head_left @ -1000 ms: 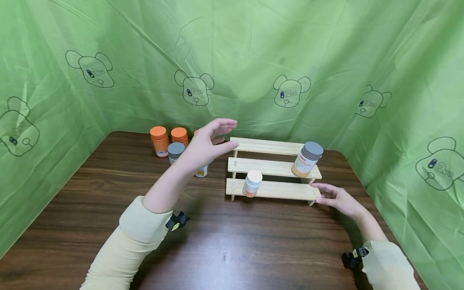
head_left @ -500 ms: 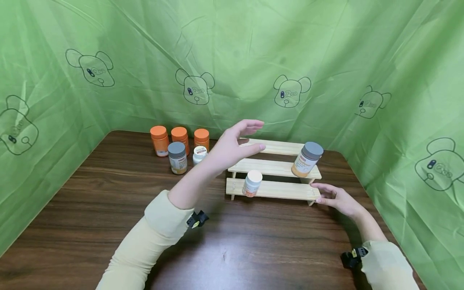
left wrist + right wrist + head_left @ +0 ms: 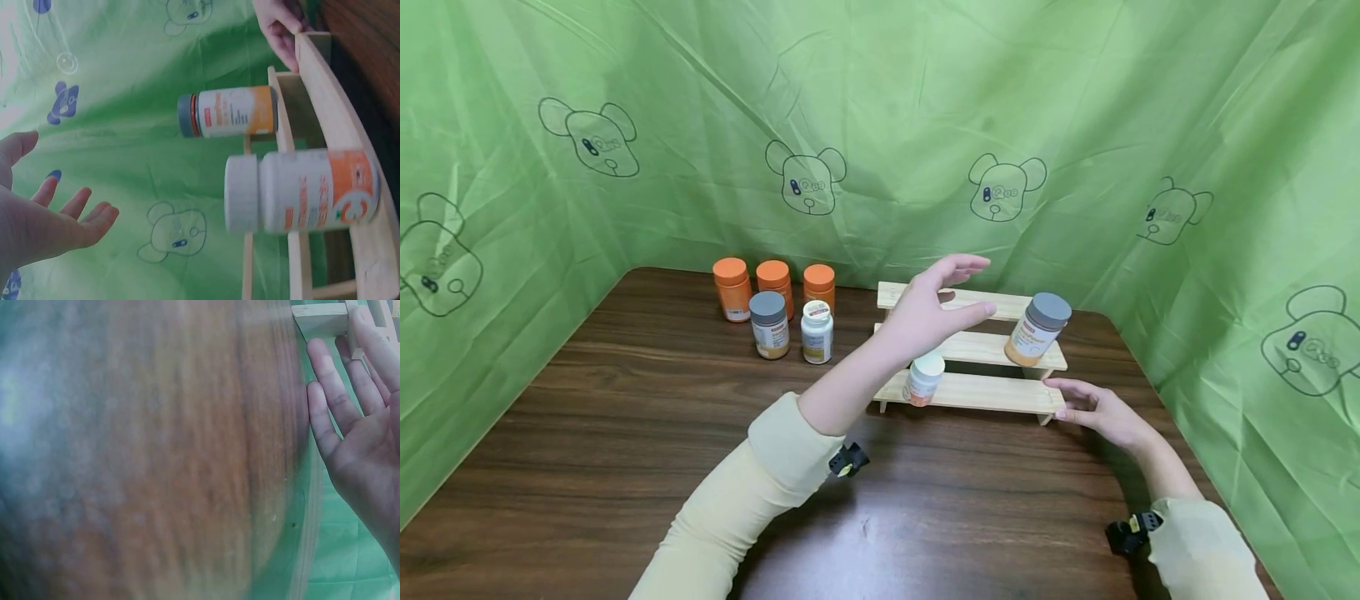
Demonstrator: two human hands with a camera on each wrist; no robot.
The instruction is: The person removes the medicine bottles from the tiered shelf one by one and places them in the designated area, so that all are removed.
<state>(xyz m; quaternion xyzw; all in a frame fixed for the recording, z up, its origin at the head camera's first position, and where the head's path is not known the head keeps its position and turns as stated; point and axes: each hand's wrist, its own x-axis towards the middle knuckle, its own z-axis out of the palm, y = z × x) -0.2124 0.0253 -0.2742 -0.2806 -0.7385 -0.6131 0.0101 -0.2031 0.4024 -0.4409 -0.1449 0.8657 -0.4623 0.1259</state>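
Note:
My left hand hovers over the left part of a three-tier wooden display stand, fingers spread and holding nothing. In the left wrist view the left hand is apart from both bottles. A small white pill bottle with an orange label stands on the lowest tier. On the middle tier, toward the right end, stands a grey-lidded supplement bottle. My right hand touches the right end of the lowest tier, thumb in front and fingers behind; its fingers look fairly straight in the right wrist view.
Left of the stand, three orange-capped bottles line the back of the dark wooden table. Before them stand another grey-lidded bottle and a white bottle. A green curtain encloses the back and sides.
My left hand has moved right, from beside the stand's left end to over its tiers, uncovering the bottles on the left. The right hand and the stand stay put.

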